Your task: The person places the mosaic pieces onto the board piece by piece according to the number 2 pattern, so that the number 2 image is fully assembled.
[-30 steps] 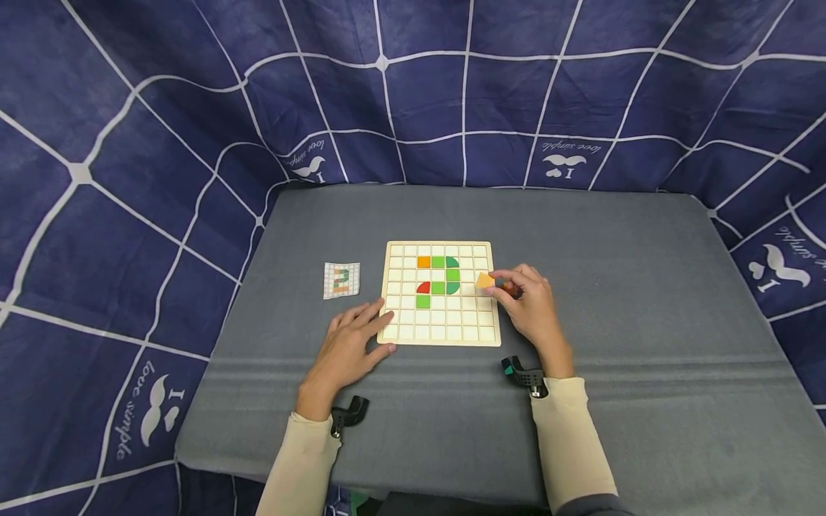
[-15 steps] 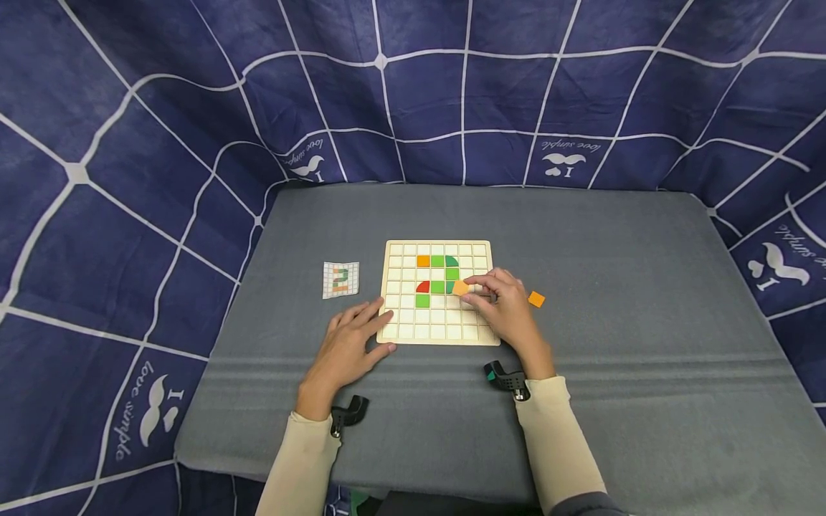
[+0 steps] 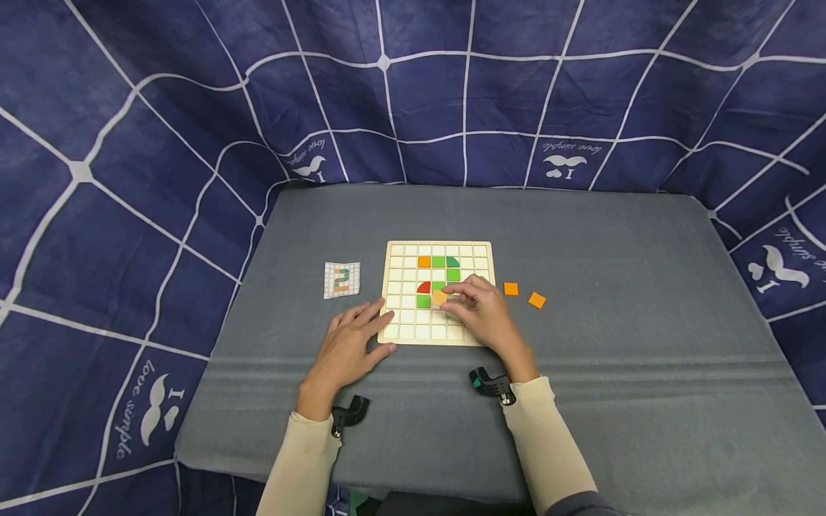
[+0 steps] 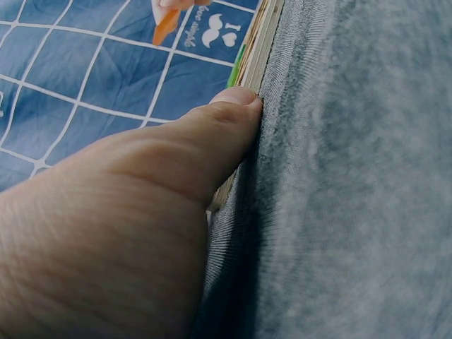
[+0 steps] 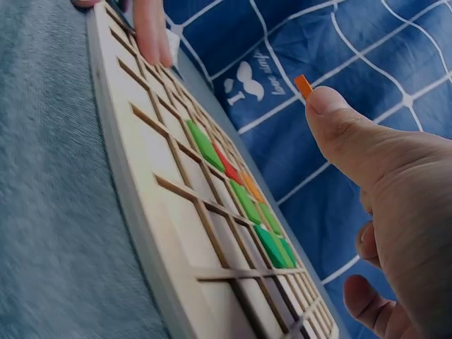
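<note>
My right hand [image 3: 484, 312] pinches an orange square tile [image 3: 439, 297] between thumb and fingertips, over the middle of a pale wooden grid board [image 3: 406, 332]. Seen from the right wrist, the tile [image 5: 303, 85] shows edge-on above the cells. Set in the board are an orange square [image 3: 424, 261], several green squares [image 3: 422, 302], a red quarter-round [image 3: 424, 287] and a dark green quarter-round [image 3: 452, 262]; my right hand hides another piece. Fingers spread, my left hand [image 3: 348, 347] rests at the board's near left corner, its thumb [image 4: 229, 106] touching the edge.
Two loose orange square tiles [image 3: 510, 289] [image 3: 537, 300] lie on the grey cloth right of the board. A small card [image 3: 341, 280] printed with a coloured grid pattern lies to its left. Blue curtain [image 3: 426, 93] with white lines surrounds the table's back and sides.
My right hand has carried the orange tile leftward from the board's right edge to its middle, uncovering two loose orange tiles. My left hand has stayed in place.
</note>
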A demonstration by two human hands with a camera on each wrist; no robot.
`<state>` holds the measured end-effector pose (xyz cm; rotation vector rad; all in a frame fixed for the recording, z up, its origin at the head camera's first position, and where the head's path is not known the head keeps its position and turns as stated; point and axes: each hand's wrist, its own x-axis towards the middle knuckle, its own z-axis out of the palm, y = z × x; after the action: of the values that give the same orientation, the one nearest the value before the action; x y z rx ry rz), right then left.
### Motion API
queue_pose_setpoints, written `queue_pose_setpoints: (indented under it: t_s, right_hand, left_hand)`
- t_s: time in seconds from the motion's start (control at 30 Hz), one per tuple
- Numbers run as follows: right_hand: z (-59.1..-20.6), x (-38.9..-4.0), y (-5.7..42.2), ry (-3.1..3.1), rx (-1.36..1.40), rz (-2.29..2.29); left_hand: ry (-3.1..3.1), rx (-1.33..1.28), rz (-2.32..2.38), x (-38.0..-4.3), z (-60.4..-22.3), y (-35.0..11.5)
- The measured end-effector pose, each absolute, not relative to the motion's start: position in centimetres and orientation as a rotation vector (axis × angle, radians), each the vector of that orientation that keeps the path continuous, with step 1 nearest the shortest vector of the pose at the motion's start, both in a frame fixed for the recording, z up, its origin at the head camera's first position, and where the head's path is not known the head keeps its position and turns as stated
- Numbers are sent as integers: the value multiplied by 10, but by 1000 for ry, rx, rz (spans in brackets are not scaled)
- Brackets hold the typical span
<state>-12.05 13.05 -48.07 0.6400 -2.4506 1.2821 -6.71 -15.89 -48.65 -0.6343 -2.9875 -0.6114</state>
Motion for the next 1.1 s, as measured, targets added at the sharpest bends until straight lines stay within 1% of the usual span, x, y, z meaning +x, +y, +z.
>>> queue_pose_setpoints:
  t_s: [0.47, 0.9, 1.1]
  right_hand:
    - [-490, -117, 116, -2641, 638, 1292]
    - [-495, -119, 107, -2674, 749, 1137]
    - [-497, -116, 107, -2709, 740, 1026]
  left_hand:
    - [-3003, -632, -625, -68, -489, -158]
    - [-3002, -629, -622, -68, -486, -161]
    - [-2999, -632, -644, -68, -486, -162]
